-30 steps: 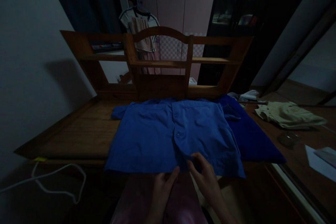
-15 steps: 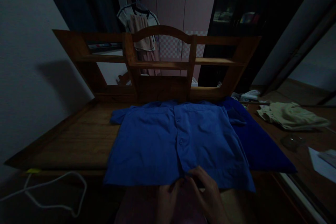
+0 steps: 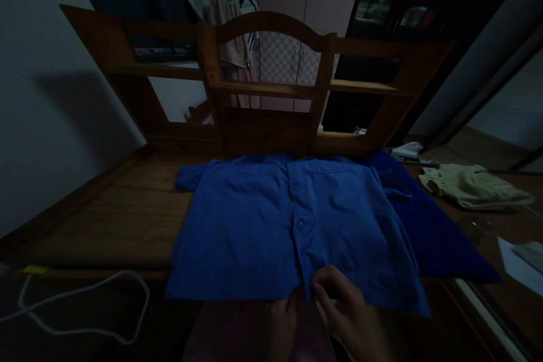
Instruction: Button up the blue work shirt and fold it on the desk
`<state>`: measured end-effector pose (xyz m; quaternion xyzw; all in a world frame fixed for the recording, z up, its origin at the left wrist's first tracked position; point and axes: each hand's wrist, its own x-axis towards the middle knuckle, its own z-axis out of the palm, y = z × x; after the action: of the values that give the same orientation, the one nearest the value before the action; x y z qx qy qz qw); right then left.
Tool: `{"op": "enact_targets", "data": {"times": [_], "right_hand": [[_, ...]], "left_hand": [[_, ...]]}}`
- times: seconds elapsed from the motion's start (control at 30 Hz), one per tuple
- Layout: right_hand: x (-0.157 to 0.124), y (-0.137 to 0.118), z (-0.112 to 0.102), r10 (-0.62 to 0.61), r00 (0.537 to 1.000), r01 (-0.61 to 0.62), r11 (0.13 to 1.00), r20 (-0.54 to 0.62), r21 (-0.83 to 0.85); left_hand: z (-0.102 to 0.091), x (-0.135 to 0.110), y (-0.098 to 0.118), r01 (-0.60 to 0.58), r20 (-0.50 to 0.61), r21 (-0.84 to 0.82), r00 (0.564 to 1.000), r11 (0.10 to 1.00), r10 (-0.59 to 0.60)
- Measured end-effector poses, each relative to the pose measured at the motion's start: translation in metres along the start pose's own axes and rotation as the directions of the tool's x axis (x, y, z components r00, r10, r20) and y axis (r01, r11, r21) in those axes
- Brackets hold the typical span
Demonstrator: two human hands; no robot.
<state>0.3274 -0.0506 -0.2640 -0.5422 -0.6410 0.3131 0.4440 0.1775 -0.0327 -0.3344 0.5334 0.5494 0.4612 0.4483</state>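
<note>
Blue button-front shirt (image 3: 244,232) at the near edge of the wooden desk (image 3: 127,209), seen from my head camera. The shirt lies front side up, collar end away from me, its hem reaching just over the desk's edge. Two buttons show on the placket (image 3: 304,249): the upper button (image 3: 296,188) and the lower button (image 3: 300,226). My right hand (image 3: 341,302) seems to pinch the placket near the hem between thumb and curled forefinger. My left hand (image 3: 283,317) is at the hem just beside it; in this dim light I cannot make out whether its fingers grasp the cloth or only touch it. One second ago the placket's lower end was drawn aside, leaving a gap below the lower button; half a second ago my fingertips met there. Now the placket hangs straighter and the gap is narrower, so I judge the two front edges better aligned at the hem. The dark-blue cloth (image 3: 432,243) lies partly under the shirt's right side.
</note>
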Motion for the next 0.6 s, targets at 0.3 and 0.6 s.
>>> {"op": "enact_targets", "data": {"times": [0.3, 0.6], "right_hand": [[0.004, 0.003, -0.001, 0.014, 0.995, -0.015, 1.000, 0.099, 0.010], [0.007, 0.002, 0.001, 0.048, 0.993, -0.047, 0.999, 0.104, -0.015]], "left_hand": [[0.000, 0.002, -0.021, -0.489, 0.287, 0.798, 0.822, 0.352, 0.493], [-0.008, 0.002, -0.002, -0.418, 0.098, 0.570, 0.889, 0.707, 0.447]]}}
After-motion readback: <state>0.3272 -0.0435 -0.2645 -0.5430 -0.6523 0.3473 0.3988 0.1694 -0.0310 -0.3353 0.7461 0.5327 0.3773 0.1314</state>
